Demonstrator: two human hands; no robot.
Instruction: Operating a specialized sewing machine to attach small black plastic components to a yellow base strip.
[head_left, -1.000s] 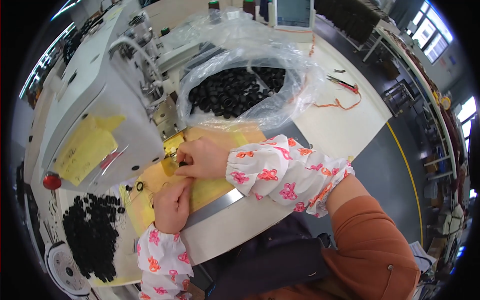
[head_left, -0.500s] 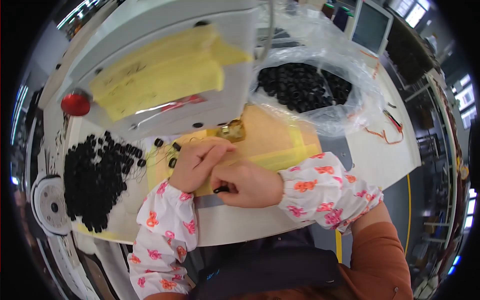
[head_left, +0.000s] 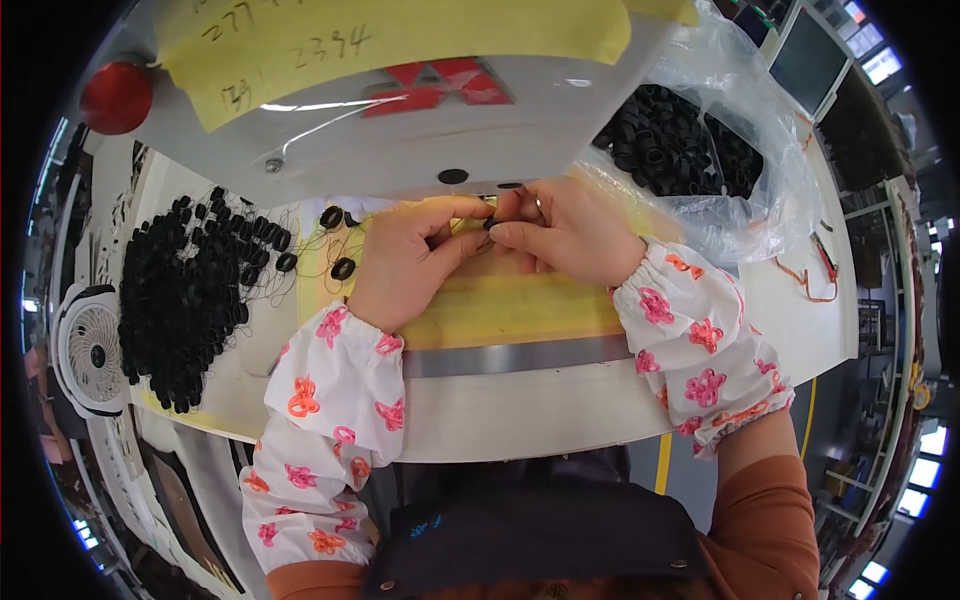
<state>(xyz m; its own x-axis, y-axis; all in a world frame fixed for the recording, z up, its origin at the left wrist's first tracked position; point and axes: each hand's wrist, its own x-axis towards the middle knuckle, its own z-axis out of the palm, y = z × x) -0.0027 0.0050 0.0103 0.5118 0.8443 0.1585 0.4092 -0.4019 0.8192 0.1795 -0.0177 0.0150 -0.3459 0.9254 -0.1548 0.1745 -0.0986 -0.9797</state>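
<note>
1. Head view: upper centre, the grip of the right hand (head_left: 580,232) pinches a small black band (head_left: 490,224).
2. Just left, the left hand (head_left: 412,255) has its fingertips at the band; whether they pinch it, I cannot tell.
3. Far left, a pile of black bands (head_left: 175,310) lies on the bench (head_left: 520,410).

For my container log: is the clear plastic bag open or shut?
Open: the clear plastic bag has its rim spread around the black rings, visible inside.

White oversleeves (head_left: 700,345) patterned in pink and orange, rust-brown top (head_left: 765,515), dark apron (head_left: 540,535).
</note>
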